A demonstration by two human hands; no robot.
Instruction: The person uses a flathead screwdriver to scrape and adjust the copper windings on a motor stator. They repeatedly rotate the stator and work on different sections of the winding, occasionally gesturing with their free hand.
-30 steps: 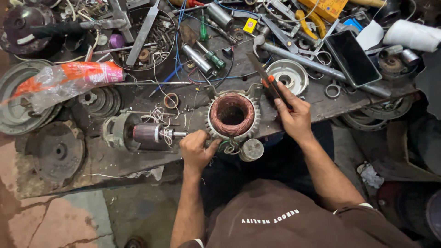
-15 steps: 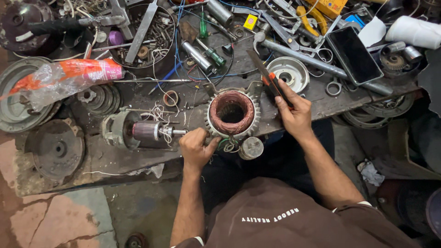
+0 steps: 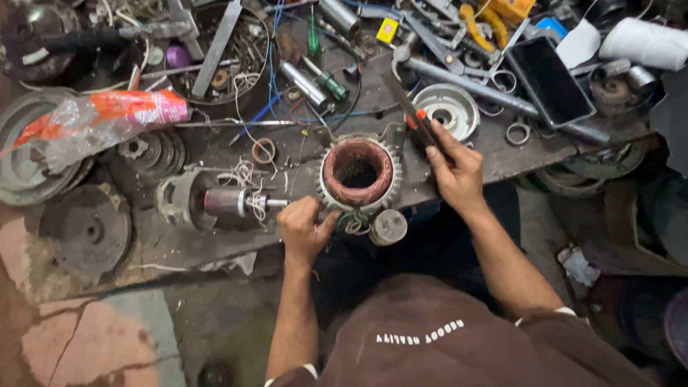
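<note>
A round motor stator (image 3: 358,174) with copper-red windings sits near the front edge of a cluttered wooden bench (image 3: 179,244). My left hand (image 3: 304,229) grips the stator's lower left rim. My right hand (image 3: 455,168) is closed on a flat metal file with an orange collar (image 3: 414,115), its blade pointing away up and left, just right of the stator. A small round metal cap (image 3: 388,226) lies below the stator by some loose wires.
A motor rotor in its end housing (image 3: 208,202) lies left of the stator. Metal discs and pulleys (image 3: 82,229) sit far left, a plastic-wrapped orange bundle (image 3: 100,118) above them. A black phone (image 3: 548,80), scissors, pipe, white roll (image 3: 645,39) and loose tools crowd the back.
Both hands hold nearly the same pose. The file in my right hand has shifted only slightly beside the stator.
</note>
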